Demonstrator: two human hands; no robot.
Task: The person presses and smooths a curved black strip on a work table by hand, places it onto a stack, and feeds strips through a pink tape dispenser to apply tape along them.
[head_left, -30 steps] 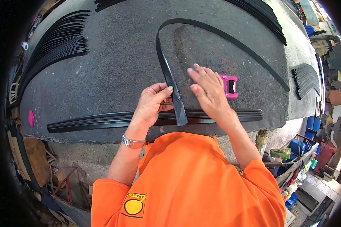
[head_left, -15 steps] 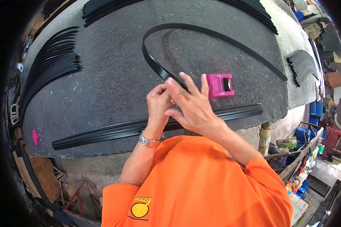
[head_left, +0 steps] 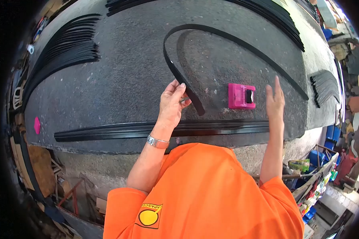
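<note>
Left of the box (head_left: 236, 95), our left hand (head_left: 170, 108) pinches the light, springy-looking strip (head_left: 194, 100) near its end, a sound hold; right of the box, our right hand (head_left: 275, 106) spreads, empty.

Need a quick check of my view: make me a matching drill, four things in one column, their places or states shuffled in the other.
1. Curved black strip
2. Large pink item
3. Small pink piece
4. Right hand

A. Near the left edge of the table
B. Open, fingers extended, gripping nothing
C. Gripped near one end by the left hand
D. On the table, between the two hands

Pairs: 1-C, 2-D, 3-A, 4-B
</note>
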